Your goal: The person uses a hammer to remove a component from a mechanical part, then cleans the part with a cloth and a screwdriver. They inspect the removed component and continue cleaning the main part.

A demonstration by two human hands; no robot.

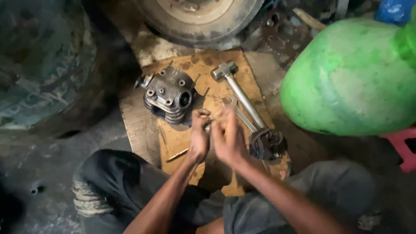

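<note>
My left hand [199, 136] and my right hand [228, 139] are pressed together over a wooden board [242, 73], fingers pinched on a small part I cannot make out. Both hands are blurred. A grey finned engine cylinder head [169, 94] lies on the board just beyond my left hand. A metal hammer [240, 93] lies beyond my right hand, its handle wrapped in black rubber [265, 143] near my right wrist. A flat wrench [238, 112] rests alongside the hammer. A thin rod [177, 155] lies on the board under my left wrist.
A big green rounded tank [351, 73] fills the right side. A tyre and wheel [199, 19] stand at the top, another dark tyre [43, 65] at the left. My knees in grey torn trousers [112, 186] flank the board. A pink stool [403, 145] sits at the right edge.
</note>
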